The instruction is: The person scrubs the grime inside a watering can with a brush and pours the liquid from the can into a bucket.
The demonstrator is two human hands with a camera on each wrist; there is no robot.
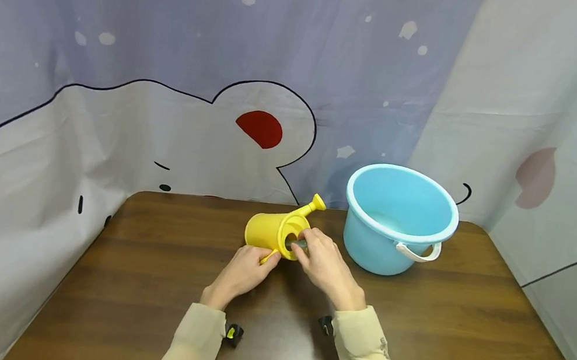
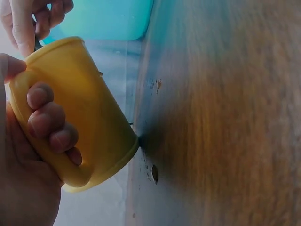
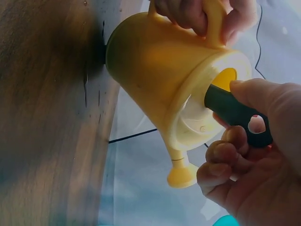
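Observation:
A yellow watering can (image 1: 264, 230) is tilted over the table, its opening turned toward my right hand and its lower edge close to the wood. My left hand (image 1: 244, 272) grips the can by its handle (image 2: 35, 141), fingers curled through the loop. In my right hand (image 1: 324, 263), thumb and fingers pinch a dark green handle (image 3: 235, 113) with a hole near its end. The far part of that tool goes into the can's opening (image 3: 225, 77) and is hidden inside. The spout (image 3: 181, 174) with its sprinkler head points away toward the wall.
A light blue bucket (image 1: 381, 251) with a white carry handle (image 1: 420, 255) stands to the right of the can on the wooden table (image 1: 151, 283). Water drops (image 2: 154, 174) dot the table beside the can. A printed curtain (image 1: 165, 143) hangs behind.

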